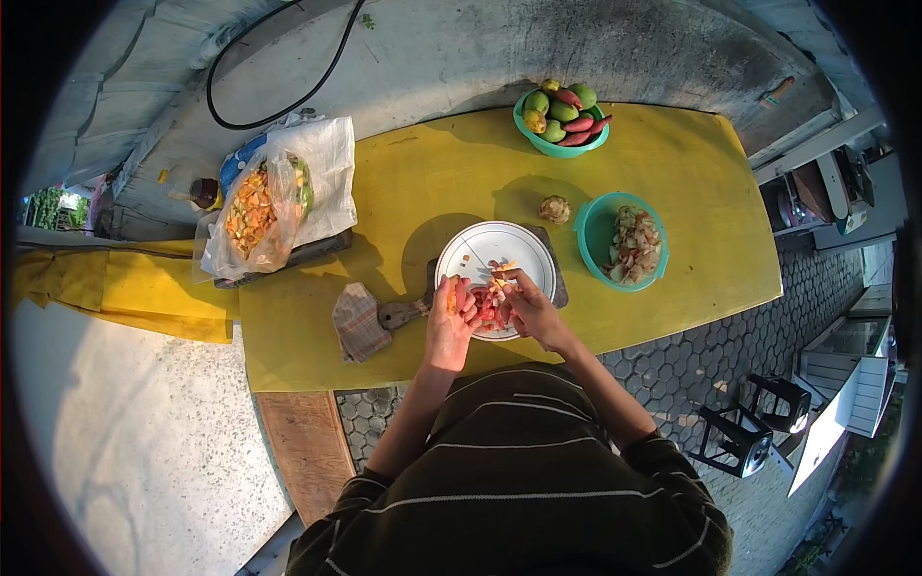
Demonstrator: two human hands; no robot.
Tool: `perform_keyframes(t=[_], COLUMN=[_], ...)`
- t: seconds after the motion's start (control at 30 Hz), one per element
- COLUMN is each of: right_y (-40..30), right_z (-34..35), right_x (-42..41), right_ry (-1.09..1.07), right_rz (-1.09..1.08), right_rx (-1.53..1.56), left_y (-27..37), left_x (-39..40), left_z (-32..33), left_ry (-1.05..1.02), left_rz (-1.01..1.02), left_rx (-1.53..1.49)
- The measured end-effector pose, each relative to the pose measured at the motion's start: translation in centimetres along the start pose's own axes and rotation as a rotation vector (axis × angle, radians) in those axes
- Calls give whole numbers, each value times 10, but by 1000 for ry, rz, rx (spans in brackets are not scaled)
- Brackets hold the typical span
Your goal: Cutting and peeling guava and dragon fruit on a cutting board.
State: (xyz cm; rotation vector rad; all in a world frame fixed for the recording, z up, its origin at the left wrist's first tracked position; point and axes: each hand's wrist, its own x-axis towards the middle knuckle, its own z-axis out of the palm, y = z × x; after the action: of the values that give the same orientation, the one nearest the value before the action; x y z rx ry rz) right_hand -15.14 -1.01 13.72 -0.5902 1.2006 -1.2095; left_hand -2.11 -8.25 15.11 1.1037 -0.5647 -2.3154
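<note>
A white plate with a dark rim lies on a cutting board before me. Chopped red and pale food pieces cover its near part. My left hand is at the plate's left edge, palm up, with an orange-red food piece in its curled fingers. Over the plate's right side, my right hand has its fingers bent inward. Small yellow-orange bits show by its fingertips. A thin line crosses the plate near them; whether it is a blade, I cannot tell.
Right of the plate stands a turquoise basin of peelings, with a rough pale-brown round item beside it. A bowl of mangoes and red tubers is at the back. Leftward are a folded cloth and a plastic bag of chopped food.
</note>
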Motion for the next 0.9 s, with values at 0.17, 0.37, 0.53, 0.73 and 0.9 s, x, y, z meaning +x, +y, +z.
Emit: perform_keyframes(t=[0.17, 0.37, 0.53, 0.73, 0.9], right_y=[9, -18, -14, -28, -35], right_z=[-4, 21, 31, 27, 27], right_x=[3, -16, -20, -26, -31], right_ry=[180, 225, 191, 169, 142], right_rz=[-28, -202, -299, -402, -377], right_rx=[-361, -561, -803, -939, -1053], left_y=[-5, -11, -15, -18, -22], left_x=[6, 10, 8, -2, 9], left_z=[-9, -13, 15, 28, 22], left_ry=[-1, -191, 15, 95, 119], left_rz=[97, 19, 39, 164, 312], left_rx=[-6, -139, -198, -34, -82])
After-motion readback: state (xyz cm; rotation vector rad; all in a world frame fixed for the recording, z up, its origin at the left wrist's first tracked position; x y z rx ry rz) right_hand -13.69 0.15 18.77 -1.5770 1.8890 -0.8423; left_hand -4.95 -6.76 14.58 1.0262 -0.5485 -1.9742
